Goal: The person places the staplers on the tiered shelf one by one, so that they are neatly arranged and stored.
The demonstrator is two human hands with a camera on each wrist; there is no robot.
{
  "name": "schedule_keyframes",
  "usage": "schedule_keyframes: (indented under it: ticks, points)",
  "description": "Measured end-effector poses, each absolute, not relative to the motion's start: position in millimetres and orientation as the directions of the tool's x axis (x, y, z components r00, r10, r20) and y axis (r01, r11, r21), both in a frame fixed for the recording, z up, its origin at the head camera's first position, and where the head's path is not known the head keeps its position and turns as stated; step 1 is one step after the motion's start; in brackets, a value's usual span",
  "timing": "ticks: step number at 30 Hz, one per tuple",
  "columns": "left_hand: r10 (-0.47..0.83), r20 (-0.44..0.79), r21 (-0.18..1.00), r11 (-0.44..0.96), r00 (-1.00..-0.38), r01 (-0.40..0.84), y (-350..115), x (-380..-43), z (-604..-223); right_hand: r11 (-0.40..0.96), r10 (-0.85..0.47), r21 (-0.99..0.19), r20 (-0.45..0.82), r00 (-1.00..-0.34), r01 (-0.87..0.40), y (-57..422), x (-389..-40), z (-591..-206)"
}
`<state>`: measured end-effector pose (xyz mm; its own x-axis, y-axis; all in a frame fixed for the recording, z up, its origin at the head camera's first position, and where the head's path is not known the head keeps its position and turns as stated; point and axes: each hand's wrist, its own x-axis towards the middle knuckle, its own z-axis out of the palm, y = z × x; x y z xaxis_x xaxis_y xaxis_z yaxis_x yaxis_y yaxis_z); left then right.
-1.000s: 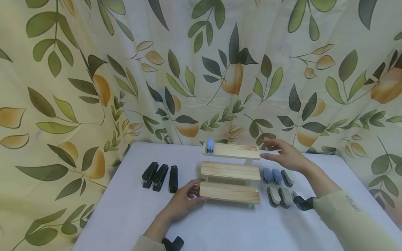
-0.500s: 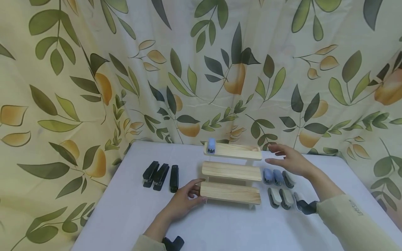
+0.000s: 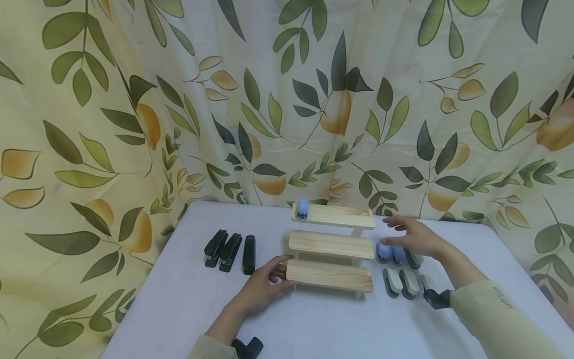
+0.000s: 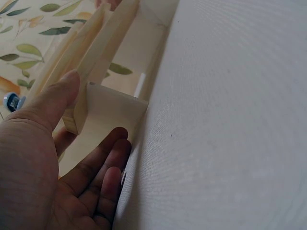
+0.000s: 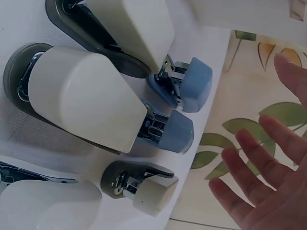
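Note:
A three-tier wooden display rack (image 3: 329, 275) stands mid-table. My left hand (image 3: 264, 285) pinches the left end of its lowest board between thumb and index finger; in the left wrist view the other fingers (image 4: 111, 184) lie loosely beside the pale side support (image 4: 117, 103). One blue mini stapler (image 3: 302, 208) stands at the left of the top tier. My right hand (image 3: 412, 235), fingers apart and holding nothing, hovers over two blue mini staplers (image 3: 383, 253) right of the rack. The right wrist view shows its spread fingers (image 5: 261, 163) beyond the blue staplers (image 5: 196, 86).
Beside the blue pair stands a whitish stapler (image 3: 413, 259), partly under the right hand. Several whitish staplers (image 3: 393, 282) form a row in front. Left of the rack lie three black staplers (image 3: 228, 253) on the white-covered table (image 3: 323, 329). A leaf-patterned curtain (image 3: 287, 99) hangs behind.
My right hand has drawn away from the top tier's right end, then come down over the blue staplers. My left hand keeps its hold on the lowest board.

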<state>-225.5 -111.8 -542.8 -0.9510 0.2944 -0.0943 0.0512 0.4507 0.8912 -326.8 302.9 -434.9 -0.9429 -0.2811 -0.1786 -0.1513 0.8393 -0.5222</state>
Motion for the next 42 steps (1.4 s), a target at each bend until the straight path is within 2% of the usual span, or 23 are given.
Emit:
schedule_keyframes:
  ticks: [19, 42]
  points:
    - [0.296, -0.09, 0.889, 0.454, -0.951, 0.057, -112.3, -226.0, -543.7, 0.882, -0.285, -0.453, -0.285, -0.915, -0.134, 305.3, -327.6, -450.7]
    - [0.291, -0.099, 0.892, 0.45, -0.951, 0.045, -112.3, -226.3, -544.5, 0.886, -0.286, -0.447, -0.317, -0.904, -0.123, 307.4, -331.2, -468.5]
